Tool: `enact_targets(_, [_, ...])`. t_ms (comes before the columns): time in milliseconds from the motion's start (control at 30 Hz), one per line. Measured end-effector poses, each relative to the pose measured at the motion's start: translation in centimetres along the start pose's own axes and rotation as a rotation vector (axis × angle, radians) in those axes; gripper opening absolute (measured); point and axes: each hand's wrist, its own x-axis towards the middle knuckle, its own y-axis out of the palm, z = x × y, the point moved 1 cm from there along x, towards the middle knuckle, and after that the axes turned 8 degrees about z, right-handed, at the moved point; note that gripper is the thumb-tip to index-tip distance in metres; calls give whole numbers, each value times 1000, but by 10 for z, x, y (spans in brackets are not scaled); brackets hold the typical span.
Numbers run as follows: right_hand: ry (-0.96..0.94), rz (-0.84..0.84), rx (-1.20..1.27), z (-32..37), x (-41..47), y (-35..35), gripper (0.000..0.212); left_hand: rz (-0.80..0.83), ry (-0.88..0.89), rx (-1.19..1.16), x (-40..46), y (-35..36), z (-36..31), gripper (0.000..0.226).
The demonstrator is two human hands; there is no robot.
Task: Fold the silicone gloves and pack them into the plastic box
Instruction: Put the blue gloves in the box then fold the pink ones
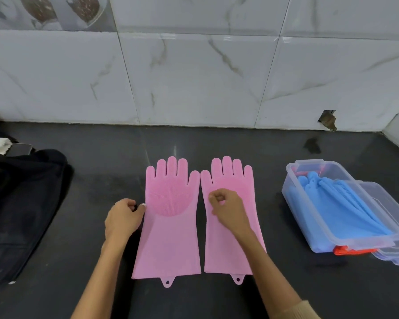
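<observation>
Gloves point(171, 217), two pink, flat beside one plastic box point(293, 203).

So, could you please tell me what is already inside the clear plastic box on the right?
The plastic box holds blue silicone gloves on top, with something orange-red showing beneath them at the near end. The blue gloves cover whatever else lies below.

gloves point(198, 217) side by side, box point(332, 240) right
</observation>
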Motion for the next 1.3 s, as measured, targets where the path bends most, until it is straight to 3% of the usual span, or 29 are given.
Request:
enact_targets(267, [76, 124, -191, 29, 8, 35, 18, 162, 55, -81, -23, -1, -40, 32])
enact_targets(367, [85, 169, -180, 30, 10, 40, 12, 223, 69, -240, -24, 1, -44, 33])
enact_targets(433, [87, 234, -62, 31, 12, 43, 13, 260, 95, -348, -24, 1, -46, 36])
enact_targets(567, [109, 376, 250, 36, 13, 44, 37, 397, 88, -602, -25, 1, -50, 40])
enact_targets(767, [52, 377, 483, 37, 11, 20, 37, 564, 134, -880, -33, 0, -62, 41])
enact_targets(1000, [22, 255, 481, 15, 6, -44, 47, 691, 328, -869, -52, 17, -102, 58])
enact_targets(1300, [128, 114, 281, -40, -2, -78, 47, 838, 442, -570, -62, 66, -123, 79])
